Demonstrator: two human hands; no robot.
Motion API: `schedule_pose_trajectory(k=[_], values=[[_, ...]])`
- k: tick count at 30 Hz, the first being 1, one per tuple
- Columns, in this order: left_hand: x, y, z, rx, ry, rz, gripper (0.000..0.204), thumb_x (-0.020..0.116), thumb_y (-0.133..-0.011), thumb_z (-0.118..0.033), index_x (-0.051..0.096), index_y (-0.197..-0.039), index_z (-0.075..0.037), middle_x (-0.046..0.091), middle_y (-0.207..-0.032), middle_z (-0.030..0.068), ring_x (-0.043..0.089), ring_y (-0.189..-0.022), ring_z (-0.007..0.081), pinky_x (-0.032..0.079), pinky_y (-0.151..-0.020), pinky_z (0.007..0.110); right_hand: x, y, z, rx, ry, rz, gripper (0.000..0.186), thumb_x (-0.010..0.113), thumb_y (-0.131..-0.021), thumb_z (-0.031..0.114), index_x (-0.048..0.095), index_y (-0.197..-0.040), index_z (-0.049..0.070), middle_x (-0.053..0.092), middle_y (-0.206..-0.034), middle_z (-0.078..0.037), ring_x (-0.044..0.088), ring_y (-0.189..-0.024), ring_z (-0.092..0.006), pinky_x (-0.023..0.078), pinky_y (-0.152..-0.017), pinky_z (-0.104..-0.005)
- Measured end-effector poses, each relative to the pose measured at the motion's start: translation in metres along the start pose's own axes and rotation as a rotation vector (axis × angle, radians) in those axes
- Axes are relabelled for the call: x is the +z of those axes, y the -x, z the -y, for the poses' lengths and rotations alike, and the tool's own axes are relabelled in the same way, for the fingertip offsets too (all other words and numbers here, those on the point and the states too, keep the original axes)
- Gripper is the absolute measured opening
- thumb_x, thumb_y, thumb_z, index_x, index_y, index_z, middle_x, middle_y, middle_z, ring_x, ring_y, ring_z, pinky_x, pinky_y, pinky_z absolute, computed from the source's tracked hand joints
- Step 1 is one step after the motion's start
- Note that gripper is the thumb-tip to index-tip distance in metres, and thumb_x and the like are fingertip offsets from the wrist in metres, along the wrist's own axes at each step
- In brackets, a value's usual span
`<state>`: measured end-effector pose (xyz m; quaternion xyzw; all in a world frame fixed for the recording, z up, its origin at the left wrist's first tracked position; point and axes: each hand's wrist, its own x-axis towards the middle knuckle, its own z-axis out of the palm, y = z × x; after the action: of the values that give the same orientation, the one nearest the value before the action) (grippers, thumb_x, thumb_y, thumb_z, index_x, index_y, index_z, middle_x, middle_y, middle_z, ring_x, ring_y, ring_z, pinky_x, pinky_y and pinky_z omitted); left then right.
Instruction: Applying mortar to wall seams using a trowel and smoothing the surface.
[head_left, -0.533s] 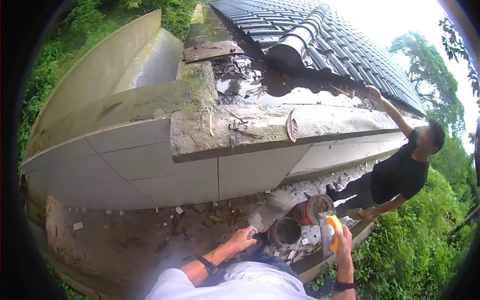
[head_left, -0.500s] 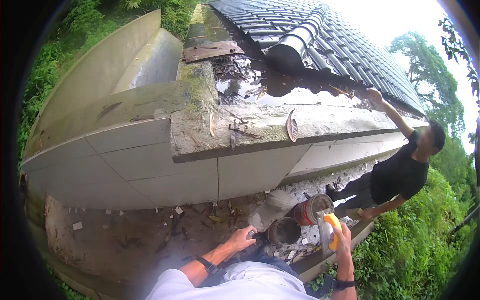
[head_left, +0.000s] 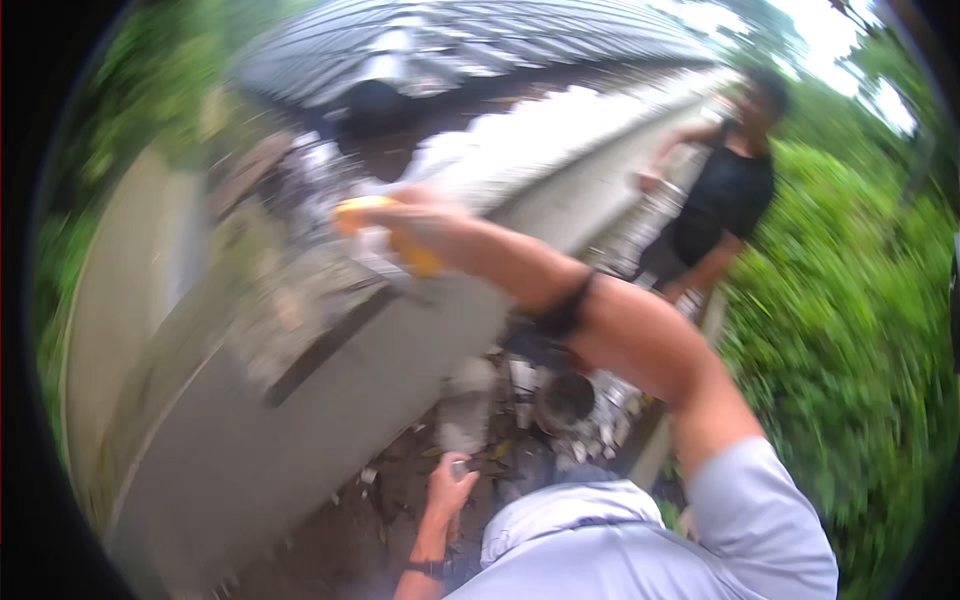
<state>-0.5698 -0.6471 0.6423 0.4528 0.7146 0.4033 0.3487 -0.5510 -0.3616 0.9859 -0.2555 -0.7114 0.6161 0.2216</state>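
Note:
My right hand (head_left: 432,222) is closed around the yellow handle of a trowel (head_left: 414,256). That arm reaches far across to the left, so hand and trowel are over the concrete ledge (head_left: 300,325); motion blur hides whether the blade touches it. Lower down, my left hand (head_left: 452,488) hangs in front of the grey wall, its fingers wrapped round a small grey object (head_left: 460,468) with a rounded end. Only that end shows, and its kind cannot be made out.
A dark bucket (head_left: 565,402) stands on the littered ground beside a pale sack-like thing (head_left: 467,405). A person in black (head_left: 735,185) stands at the right, by green plants (head_left: 840,300). Above the ledge rises a dark tiled roof (head_left: 480,40).
My right hand has swung up and left with the trowel, from beside the buckets to over the ledge. My view has turned right. The other person has lowered the raised arm from the roof edge.

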Motion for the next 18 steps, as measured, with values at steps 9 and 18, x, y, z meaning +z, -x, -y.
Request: schedule_pose_trajectory(k=[9,18], values=[[0.023,-0.004,0.042,-0.018,0.0,-0.07,0.035,0.075,-0.069,-0.013,0.06,-0.1,-0.006,0.061,-0.071,0.0096,0.058,-0.063,0.0182,0.05,-0.063,0.035,-0.087,0.113,-0.1,0.111,-0.083,0.071,0.032,0.065,-0.086,0.034,0.069,-0.089,0.002,0.054,-0.061,0.0,0.05,-0.053,-0.0088,0.037,-0.047,-0.0255],[0.051,-0.027,0.02,-0.121,-0.023,0.01,0.036,0.076,-0.067,-0.012,0.061,-0.099,-0.005,0.063,-0.077,0.0095,0.06,-0.072,0.0187,0.05,-0.07,0.034,-0.184,0.248,-0.226,0.342,-0.311,-0.146,0.032,0.057,-0.095,0.035,0.062,-0.095,0.003,0.057,-0.072,-0.001,0.054,-0.058,-0.0093,0.043,-0.054,-0.0251]])
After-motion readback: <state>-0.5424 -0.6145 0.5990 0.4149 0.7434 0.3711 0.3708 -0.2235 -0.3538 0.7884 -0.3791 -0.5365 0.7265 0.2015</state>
